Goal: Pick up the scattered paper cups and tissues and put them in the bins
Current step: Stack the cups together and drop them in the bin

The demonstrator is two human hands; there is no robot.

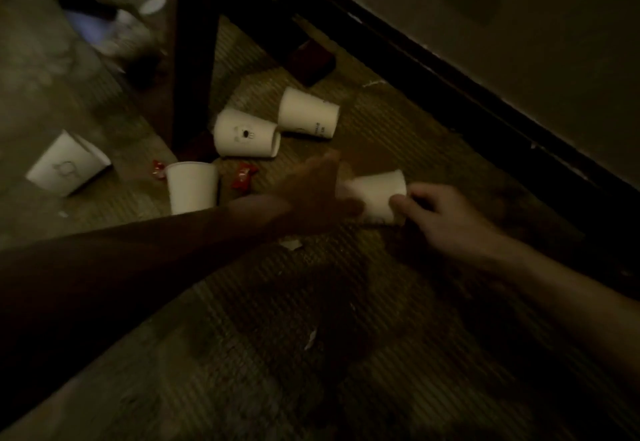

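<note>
Crouching over the ribbed mat (pixel 398 122), we note our right hand (pixel 446 213) pinching the wide end of a tipped paper cup (pixel 375 194), thumb curled on the rim. The cup lies at 9 o'clock from that hand, its long axis running 9 to 3. Our left hand (pixel 311 194) is blurred, fingers straight and apart, at the narrow end; contact unclear. A standing cup (pixel 190 186) sits at its 9 o'clock, likely that hand's next job. No bin visible.

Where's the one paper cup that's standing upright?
Head view, left of centre: the upright cup stands at the foot of the dark furniture leg, a red wrapper on either side.
</note>
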